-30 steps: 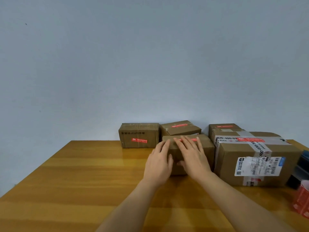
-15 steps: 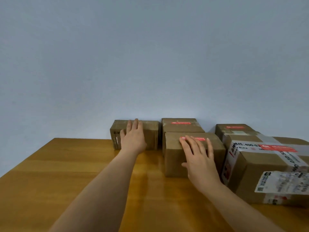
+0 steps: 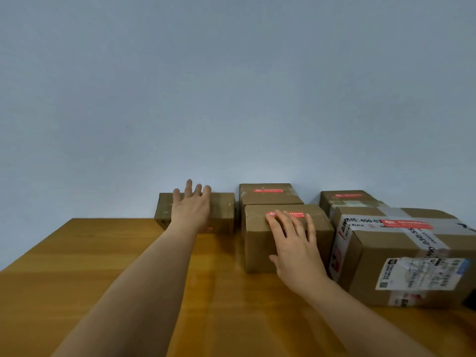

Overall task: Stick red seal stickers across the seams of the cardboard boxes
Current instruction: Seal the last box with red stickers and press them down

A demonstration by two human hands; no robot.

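Observation:
Several brown cardboard boxes stand at the far side of the wooden table (image 3: pixel 103 258). My left hand (image 3: pixel 192 208) lies flat against the far-left box (image 3: pixel 222 211), fingers apart and reaching over its top edge; a bit of red sticker (image 3: pixel 209 229) shows below the hand. My right hand (image 3: pixel 296 243) rests open on the middle box (image 3: pixel 257 246), its fingertips touching the red seal sticker (image 3: pixel 289 214) on the top. Neither hand holds a sticker.
Behind the middle box stands another box (image 3: pixel 270 200) with a red sticker (image 3: pixel 268 190). At the right are a small back box (image 3: pixel 345 202) and a large taped box (image 3: pixel 381 256) with a red sticker (image 3: pixel 405 224) and a white shipping label (image 3: pixel 419 275). A pale wall rises behind.
My left hand left the middle box and went to the far-left box, its fingers now over the top edge. My right hand stayed on the middle box. The view has come closer.

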